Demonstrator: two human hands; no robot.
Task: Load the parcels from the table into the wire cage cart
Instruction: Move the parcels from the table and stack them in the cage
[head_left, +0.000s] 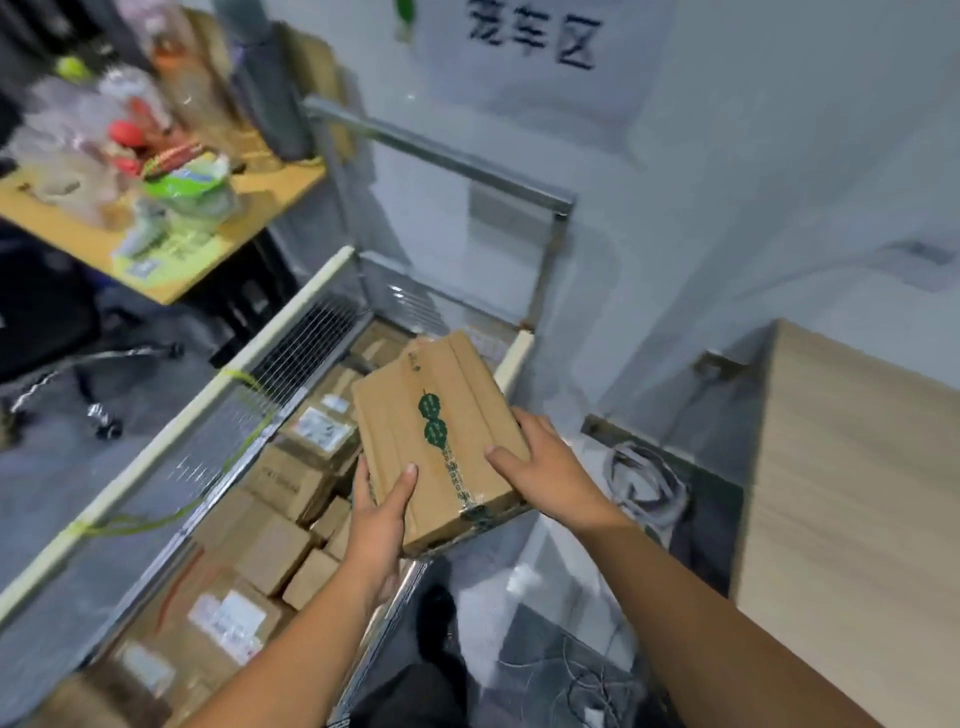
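Here we hold one parcel (441, 441), a flat brown cardboard box with a strip of green-printed tape running down its length, with both hands. Our left hand (376, 519) grips the near left corner, thumb pressed on the top face and the fingers curled under the left edge. Our right hand (540, 462) grips the right side, thumb lying on top and the fingers wrapped round the edge. The parcel is tilted, its far end higher, and it hangs above the right side of the wire cage cart (306, 338), partly over the cart's right rim and clear of the load beneath.

Inside the cart lie many stacked boxes (275, 551), brown cardboard, several with white labels, packed close and touching one another. A cream padded rail (171, 431) runs along the cart's left top edge, tied on with yellow-green cord.

To the right stands a pale wooden bench (857, 493), well apart from the cart. To the left, a second bench (280, 192) carries blurred bottles and packets. A wall sign (530, 36) hangs beyond the cart.
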